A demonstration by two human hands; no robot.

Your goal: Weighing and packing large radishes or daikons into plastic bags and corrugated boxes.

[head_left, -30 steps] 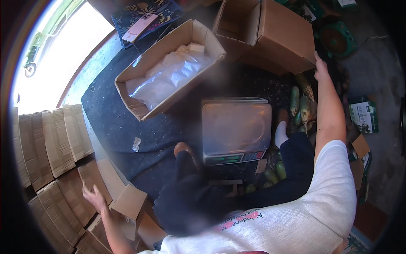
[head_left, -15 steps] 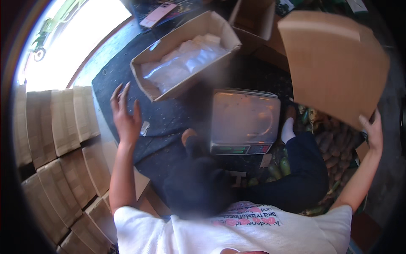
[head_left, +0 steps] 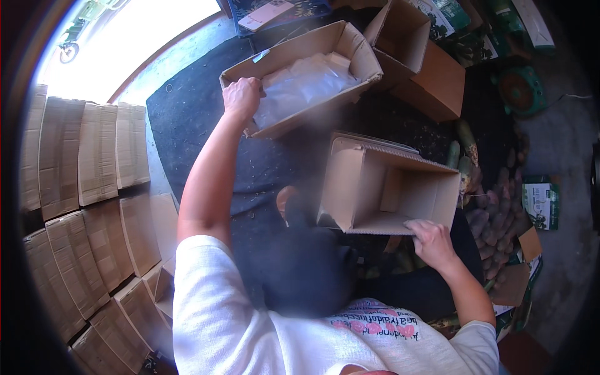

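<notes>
An open cardboard box point(head_left: 406, 187) sits on the flat-topped scale point(head_left: 375, 139), its opening facing up and its inside bare. My right hand point(head_left: 432, 245) is closed on the near rim of this box. Farther left stands a long cardboard box point(head_left: 315, 119) with clear plastic bags point(head_left: 303, 84) heaped in it. My left hand point(head_left: 242, 99) reaches over the left end of that box, fingers curled by the edge of the bags. Whatever those fingers pinch is hidden. Most of the scale is covered by the box on it.
Cardboard boxes point(head_left: 97, 150) are stacked along the left. More boxes point(head_left: 400, 37) stand at the back, near a pink phone point(head_left: 267, 14). Long green vegetables point(head_left: 465, 140) and brownish roots point(head_left: 497, 212) lie at the right. A green round device point(head_left: 522, 90) stands beyond.
My right hand has brought the cardboard box from the far right down onto the scale. My left hand has moved from the open air to the box of plastic bags, its fingers now curled.
</notes>
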